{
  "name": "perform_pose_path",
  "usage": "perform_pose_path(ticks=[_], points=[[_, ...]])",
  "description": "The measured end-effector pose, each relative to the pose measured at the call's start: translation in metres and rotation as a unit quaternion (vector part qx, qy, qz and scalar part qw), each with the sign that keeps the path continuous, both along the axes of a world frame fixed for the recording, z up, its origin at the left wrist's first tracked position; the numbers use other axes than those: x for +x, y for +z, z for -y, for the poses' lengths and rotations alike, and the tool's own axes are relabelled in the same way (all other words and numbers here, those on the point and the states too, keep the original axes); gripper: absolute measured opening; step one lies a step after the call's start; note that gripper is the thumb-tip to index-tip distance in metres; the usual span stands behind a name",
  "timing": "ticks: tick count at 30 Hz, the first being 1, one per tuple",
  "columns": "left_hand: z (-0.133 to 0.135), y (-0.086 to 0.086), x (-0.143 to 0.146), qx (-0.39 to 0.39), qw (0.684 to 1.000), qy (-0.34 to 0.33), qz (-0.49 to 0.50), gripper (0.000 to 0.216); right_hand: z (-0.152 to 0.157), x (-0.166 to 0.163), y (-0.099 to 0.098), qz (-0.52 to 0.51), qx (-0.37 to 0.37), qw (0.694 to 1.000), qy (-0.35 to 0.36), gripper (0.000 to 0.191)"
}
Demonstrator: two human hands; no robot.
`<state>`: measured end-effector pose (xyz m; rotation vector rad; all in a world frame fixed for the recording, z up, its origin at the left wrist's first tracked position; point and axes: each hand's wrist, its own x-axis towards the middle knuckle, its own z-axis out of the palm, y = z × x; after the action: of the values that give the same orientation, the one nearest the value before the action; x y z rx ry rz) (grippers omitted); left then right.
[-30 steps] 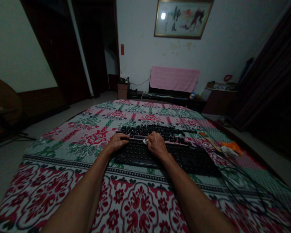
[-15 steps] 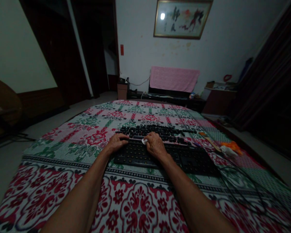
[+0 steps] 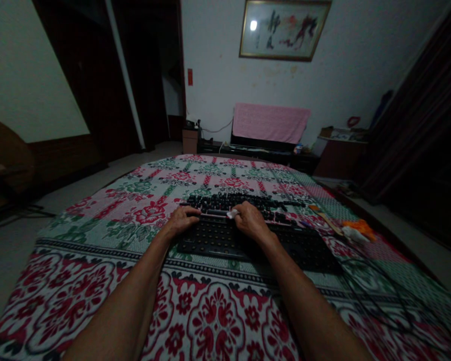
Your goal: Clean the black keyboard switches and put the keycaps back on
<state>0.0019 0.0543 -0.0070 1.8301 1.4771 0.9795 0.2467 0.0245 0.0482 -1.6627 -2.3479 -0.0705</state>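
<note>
A black keyboard [image 3: 210,243] with its keycaps off lies across the patterned cloth in front of me, rows of small studs showing. My left hand [image 3: 182,219] grips its far left corner, thumb and fingers closed about the edge. Pinched in my right hand [image 3: 251,219] is a crumpled white tissue [image 3: 232,214], pressed on the strip along the keyboard's far edge. My right fingertips are partly hidden behind the hand. Just beyond the keyboard, many loose black keycaps [image 3: 257,201] lie in a heap.
To the right are a flat wooden-looking brush [image 3: 328,220], an orange cloth [image 3: 361,228] and a crumpled white wad [image 3: 355,234]. A black cable [image 3: 383,278] loops over the flowered cloth [image 3: 218,316]. A pink towel [image 3: 270,122] hangs over a screen by the far wall.
My right hand has slid to the right along the keyboard's far edge with the tissue. My left hand stays at the corner.
</note>
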Motion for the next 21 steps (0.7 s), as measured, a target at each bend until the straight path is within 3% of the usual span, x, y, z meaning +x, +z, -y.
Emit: perform_pose_path(ticks=[5,12,17,21], points=[[0.002,0.002,-0.004,0.000,1.000,-0.022,0.015,0.035,0.005,-0.010,-0.009,0.009,0.015,0.999,0.045,0.026],[0.006,0.006,-0.008,-0.050,0.995,-0.044,0.072,0.037,0.007,-0.012,-0.005,0.003,0.008,0.999,0.032,0.022],[0.005,0.007,-0.008,-0.045,0.993,-0.055,0.089,0.036,0.012,-0.034,-0.013,-0.034,0.044,0.990,0.129,0.028],[0.008,0.012,-0.007,-0.033,0.994,-0.064,0.084,0.034,0.017,-0.054,-0.018,-0.011,0.065,0.985,0.161,0.031]])
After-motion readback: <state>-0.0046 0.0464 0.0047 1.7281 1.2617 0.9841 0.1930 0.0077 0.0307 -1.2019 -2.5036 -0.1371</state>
